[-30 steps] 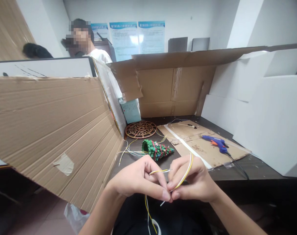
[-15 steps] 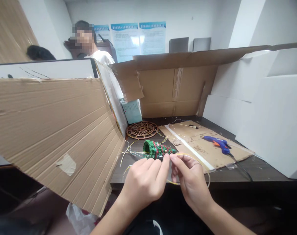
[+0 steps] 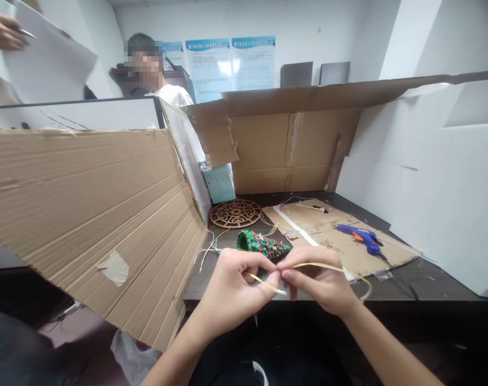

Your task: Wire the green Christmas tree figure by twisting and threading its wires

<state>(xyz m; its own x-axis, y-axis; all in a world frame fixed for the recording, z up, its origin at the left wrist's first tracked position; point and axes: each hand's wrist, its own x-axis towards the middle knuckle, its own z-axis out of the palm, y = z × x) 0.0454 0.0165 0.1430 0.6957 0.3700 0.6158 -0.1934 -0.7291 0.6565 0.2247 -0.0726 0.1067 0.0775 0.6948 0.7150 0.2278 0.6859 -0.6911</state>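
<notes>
Both hands meet fingertip to fingertip above the table's front edge. My left hand (image 3: 244,281) is closed in a pinch on a thin yellow-and-white wire, and a short end of it sticks out below the thumb with a pale tip. My right hand (image 3: 318,276) pinches the yellow-and-white wire (image 3: 322,264), which arches over the fingers and curls down by the wrist. The exact spot between the fingertips is hidden. Just behind the hands a small green Christmas tree figure (image 3: 262,244) with red garland lies on its side, its hollow base facing left.
A blue glue gun (image 3: 360,236) rests on a cardboard sheet (image 3: 332,246) at the right. Behind the tree lies a round openwork brown disc (image 3: 236,214). Loose wires (image 3: 212,247) spread at the left. Cardboard panels (image 3: 107,198) wall the table; people are beyond them.
Both hands have turned and drawn slightly toward me, away from the tree. The short wire end now shows under my left thumb. A person's hand with a pen and paper has appeared at upper left.
</notes>
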